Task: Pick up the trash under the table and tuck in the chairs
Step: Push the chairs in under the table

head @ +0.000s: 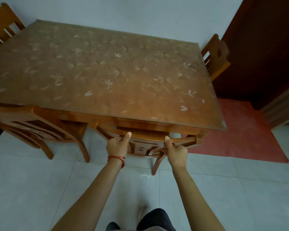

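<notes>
A wooden dining table (107,77) with a leaf-patterned cover fills the upper view. At its near edge stands a wooden chair (147,139), its seat under the tabletop and its backrest close to the table edge. My left hand (118,145) grips the backrest's top rail, thumb on top; a red string bracelet circles that wrist. My right hand (175,151) grips the same rail further right, thumb up. No trash shows; the space under the table is hidden.
A second chair (35,129) stands at the near edge on the left. Two more chairs sit at the far left corner (3,22) and the right end (215,55). A red mat (240,130) lies right of the table before a dark door (260,47). The floor is pale tile.
</notes>
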Available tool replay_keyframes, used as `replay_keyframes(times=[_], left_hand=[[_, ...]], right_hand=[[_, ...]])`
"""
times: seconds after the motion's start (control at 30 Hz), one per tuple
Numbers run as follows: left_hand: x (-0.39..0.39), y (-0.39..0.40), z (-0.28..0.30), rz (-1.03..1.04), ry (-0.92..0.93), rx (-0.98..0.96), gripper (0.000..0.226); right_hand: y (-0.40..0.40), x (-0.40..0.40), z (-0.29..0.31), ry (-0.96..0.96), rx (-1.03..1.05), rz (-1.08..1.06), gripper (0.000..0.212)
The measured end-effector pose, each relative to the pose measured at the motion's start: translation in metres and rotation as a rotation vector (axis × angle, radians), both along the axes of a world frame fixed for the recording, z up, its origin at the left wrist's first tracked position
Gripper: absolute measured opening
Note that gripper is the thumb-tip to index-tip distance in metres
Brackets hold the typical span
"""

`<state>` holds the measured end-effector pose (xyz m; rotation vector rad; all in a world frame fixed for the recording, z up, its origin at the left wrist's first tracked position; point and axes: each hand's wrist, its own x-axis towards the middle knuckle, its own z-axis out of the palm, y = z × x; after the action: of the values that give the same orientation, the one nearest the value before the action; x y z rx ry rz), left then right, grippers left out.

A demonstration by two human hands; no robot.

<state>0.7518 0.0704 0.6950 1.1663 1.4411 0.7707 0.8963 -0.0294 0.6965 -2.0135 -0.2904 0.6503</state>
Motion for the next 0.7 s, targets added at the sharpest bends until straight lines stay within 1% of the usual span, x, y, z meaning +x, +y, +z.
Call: replay_keyframes(times=[0.13, 0.33, 0.5, 0.7], left_hand=[[0.017, 0.012, -0.001, 0.008, 0.009, 0.013, 0.045], [0.035, 0.027, -0.003, 0.032, 0.027, 0.022, 0.047], [0.035, 0.028, -0.006, 0.031, 0.018, 0.008, 0.037], [0.034, 0.026, -0.002, 0.026, 0.018, -0.003, 0.036]], right_hand=[[0.013, 0.019, -0.001, -0.021, -0.004, -0.002, 0.063], [0.028, 0.039, -0.004, -0.021, 0.009, 0.012, 0.058], [0.028, 0.04, -0.01, -0.036, 0.016, 0.015, 0.061], [0.028, 0.039, -0.007, -0.019, 0.01, 0.018, 0.058]])
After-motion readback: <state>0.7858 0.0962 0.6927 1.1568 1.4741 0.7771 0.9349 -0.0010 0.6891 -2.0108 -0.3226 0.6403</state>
